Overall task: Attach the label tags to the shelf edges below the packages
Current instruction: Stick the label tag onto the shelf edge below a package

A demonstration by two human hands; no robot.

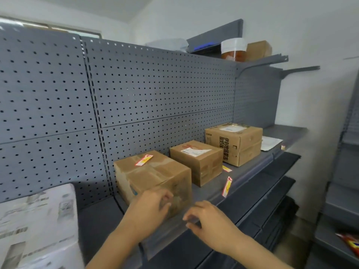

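Three boxes (196,162) line the back of the shelf (250,171), narrow gaps between them. The strip before them lies open but for a standing tag (226,186). A white carton (37,226) blocks the left end.

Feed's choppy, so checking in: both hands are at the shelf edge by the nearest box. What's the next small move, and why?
Probably pick up the red-and-yellow tag lying on top of the nearest box. Both the left hand and right hand are at the shelf edge below it, seemingly without a tag, though blur makes that uncertain.
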